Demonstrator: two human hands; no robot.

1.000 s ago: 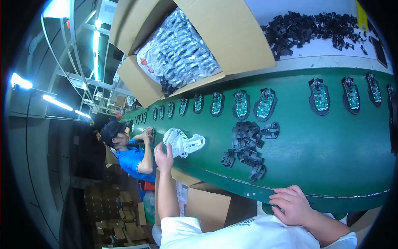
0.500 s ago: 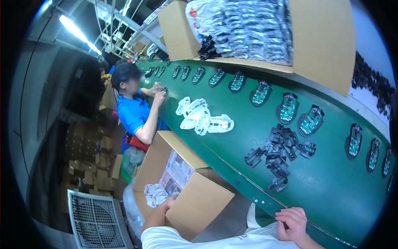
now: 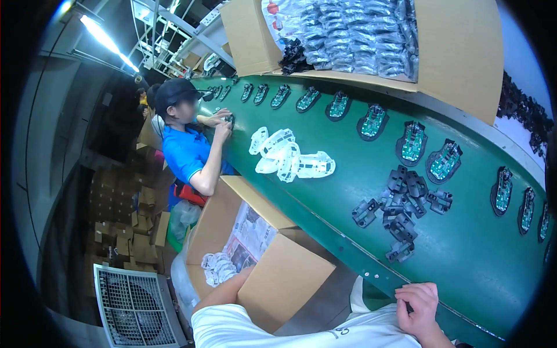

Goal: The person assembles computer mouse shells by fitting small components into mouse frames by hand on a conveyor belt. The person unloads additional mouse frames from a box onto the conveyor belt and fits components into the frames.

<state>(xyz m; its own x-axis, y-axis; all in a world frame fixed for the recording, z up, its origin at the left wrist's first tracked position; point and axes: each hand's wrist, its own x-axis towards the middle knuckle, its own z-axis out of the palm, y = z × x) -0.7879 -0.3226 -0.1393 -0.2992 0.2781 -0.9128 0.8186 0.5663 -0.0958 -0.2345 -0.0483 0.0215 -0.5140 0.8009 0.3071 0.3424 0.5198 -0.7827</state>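
My left hand (image 3: 246, 272) reaches down into an open cardboard box (image 3: 284, 284) at the belt's near side. The box wall hides its fingers. Beside that arm, several white plastic shell pieces (image 3: 219, 268) lie in the box on printed paper. My right hand (image 3: 418, 303) rests at the near edge of the green conveyor belt (image 3: 464, 255), fingers loosely bent, thumb apart, nothing in it. On the belt lie a pile of white plastic frames (image 3: 287, 156) and a heap of black plastic parts (image 3: 403, 200).
Green circuit boards in black oval bases (image 3: 413, 143) line the belt's far side. Beyond stands a carton of silvery bagged items (image 3: 360, 40). A co-worker in a blue shirt (image 3: 188, 153) handles a small dark part at the left. A fan grille (image 3: 136, 313) stands lower left.
My left hand has gone deeper behind the box wall. My right hand stays at the belt edge. The view has shifted slightly, and the co-worker's hands have moved a little.
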